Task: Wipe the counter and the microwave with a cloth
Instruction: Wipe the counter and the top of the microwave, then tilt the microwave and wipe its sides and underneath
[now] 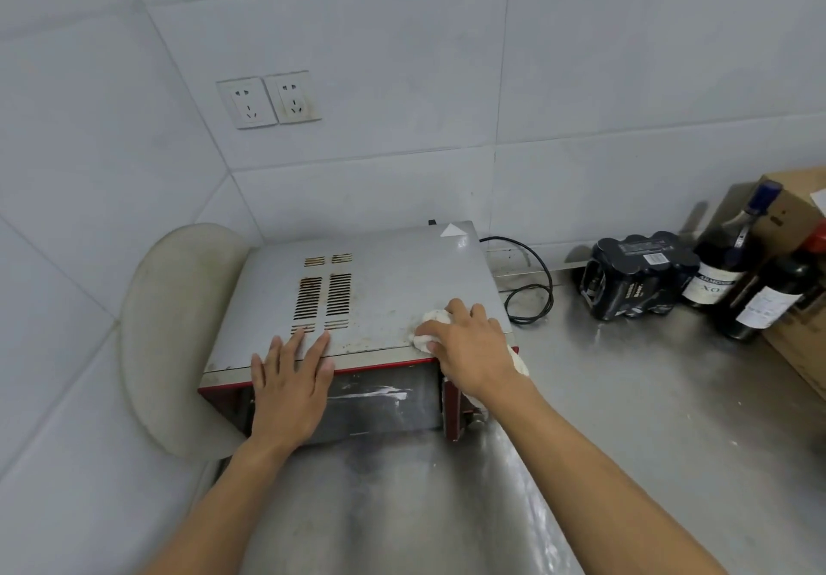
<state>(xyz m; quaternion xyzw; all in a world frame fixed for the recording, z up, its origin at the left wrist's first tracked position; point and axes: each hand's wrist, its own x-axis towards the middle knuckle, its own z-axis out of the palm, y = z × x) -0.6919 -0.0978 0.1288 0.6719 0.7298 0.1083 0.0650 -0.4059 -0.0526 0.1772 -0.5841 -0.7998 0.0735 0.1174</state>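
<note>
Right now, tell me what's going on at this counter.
A person is wiping the top of the microwave. The right hand holds a bunched white cloth against the top near its front right corner. The left hand lies flat on the front edge. The microwave sits in the corner of the steel counter. A pack of cans and dark bottles stand off to the right.

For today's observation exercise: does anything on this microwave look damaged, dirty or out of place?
The vent slots in the microwave top are rimmed rusty brown, and grime specks dot it beside the cloth under the right hand.
</note>
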